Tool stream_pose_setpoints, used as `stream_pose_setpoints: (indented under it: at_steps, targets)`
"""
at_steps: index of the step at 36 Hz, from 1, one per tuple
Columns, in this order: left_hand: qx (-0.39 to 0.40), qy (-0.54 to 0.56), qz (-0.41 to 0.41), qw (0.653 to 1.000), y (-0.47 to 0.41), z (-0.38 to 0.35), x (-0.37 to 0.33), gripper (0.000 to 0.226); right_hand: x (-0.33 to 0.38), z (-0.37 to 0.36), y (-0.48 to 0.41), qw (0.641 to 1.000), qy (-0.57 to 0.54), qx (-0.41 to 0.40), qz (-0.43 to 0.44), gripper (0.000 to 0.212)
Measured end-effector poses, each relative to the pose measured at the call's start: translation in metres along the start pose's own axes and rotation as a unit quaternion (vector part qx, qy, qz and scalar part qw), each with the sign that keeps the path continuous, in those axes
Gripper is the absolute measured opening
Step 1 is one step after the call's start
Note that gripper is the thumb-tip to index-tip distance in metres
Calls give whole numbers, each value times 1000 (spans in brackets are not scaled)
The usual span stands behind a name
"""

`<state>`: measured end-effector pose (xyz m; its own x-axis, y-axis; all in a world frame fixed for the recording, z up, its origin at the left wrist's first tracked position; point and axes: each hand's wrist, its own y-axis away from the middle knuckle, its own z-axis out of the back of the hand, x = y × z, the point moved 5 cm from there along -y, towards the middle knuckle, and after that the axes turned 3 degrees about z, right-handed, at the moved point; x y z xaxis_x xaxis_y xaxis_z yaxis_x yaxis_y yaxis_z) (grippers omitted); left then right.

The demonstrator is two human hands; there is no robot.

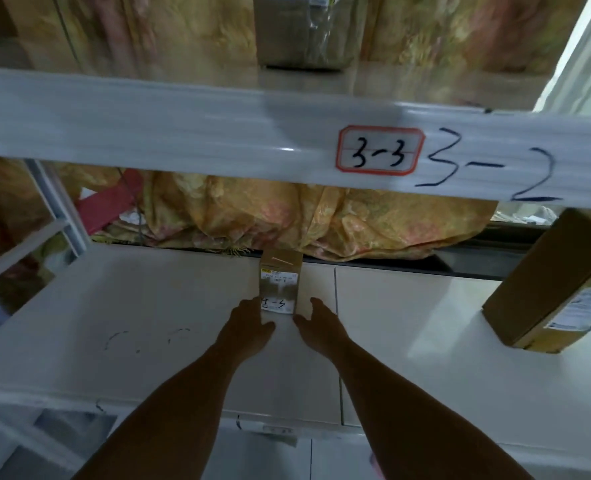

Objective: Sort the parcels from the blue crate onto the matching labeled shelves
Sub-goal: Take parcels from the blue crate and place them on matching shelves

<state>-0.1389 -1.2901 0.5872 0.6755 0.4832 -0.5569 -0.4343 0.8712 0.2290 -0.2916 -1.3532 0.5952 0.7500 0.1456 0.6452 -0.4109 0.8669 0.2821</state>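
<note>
Left hand [249,320] and right hand [316,322], fingers straight, flank the small brown cardboard parcel [280,282] between them; best push it squarely away, label outward.

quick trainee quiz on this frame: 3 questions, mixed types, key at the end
1. True or false: the left hand and right hand flank the near end of the small box on the white shelf.
2. The red-framed sticker reads: A) 3-3 B) 1-4 C) 5-5.
3. Fill in: the big box lies to the small box's ___.
Key: 1 true; 2 A; 3 right.
</note>
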Motion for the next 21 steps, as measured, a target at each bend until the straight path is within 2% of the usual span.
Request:
stream_pose_setpoints:
  at_steps: [7, 10, 13, 15, 18, 21]
  targets:
    - [-77, -209, -116, 968, 58, 47, -45, 53, 24, 49, 56, 967, 239, -8, 84, 62]
    - [-101, -262, -156, 947, 84, 63, -67, 53, 32, 72, 85, 951, 293, -18, 97, 63]
    - [-113, -304, -158, 933, 111, 78, -83, 52, 41, 93, 118, 942, 318, -36, 101, 64]
    - [-124, -315, -153, 928, 129, 90, -90, 55, 48, 105, 144, 937, 329, -52, 104, 65]
    - [-152, -293, -169, 929, 159, 107, -100, 70, 58, 122, 186, 936, 324, -82, 106, 66]
    - [-172, -222, -188, 941, 197, 126, -115, 62, 67, 139, 233, 938, 309, -120, 106, 66]
